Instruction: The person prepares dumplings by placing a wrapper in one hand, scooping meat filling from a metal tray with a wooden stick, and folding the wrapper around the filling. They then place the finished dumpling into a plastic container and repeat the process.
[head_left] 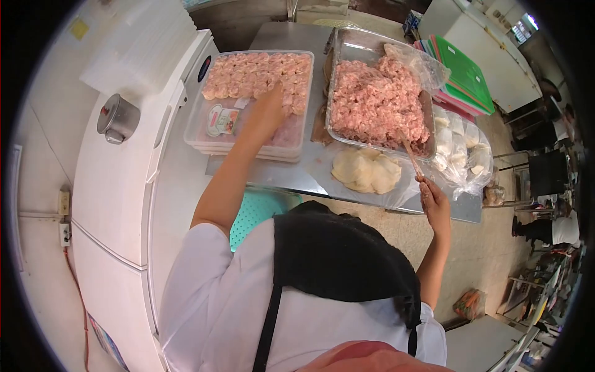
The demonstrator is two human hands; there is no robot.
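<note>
Dumplings (257, 74): placement step in hand, judging by where my left hand (268, 111) sits, over the clear plastic tray (204, 133), at the front edge of the filled rows. Left fingers are bunched and point down at the tray; I can't tell whether they still pinch a piece or have let go. Right hand (434, 201) is closed around the wooden stick (410, 155), whose tip is dug into the minced filling (378, 105).

Next move, my read: lift the left hand clear without knocking its neighbours, pull one wrapper off the wrapper pile (367, 170), and scoop filling with the stick. It calls for a small, even scoop.

Counts:
- trays of finished pieces: 1 with dumplings showing, apparently stacked on more; roughly four rows filled, near part bare, pieces too small to count exactly
- metal pan (347, 46) of filling: 1
- loose wrapper pile: 1
- bagged wrapper packs (462, 146): several, number unclear
- sticks: 1
- label card (223, 119) in tray: 1

All on the steel table (273, 173), freezer (124, 186) on my left.
</note>
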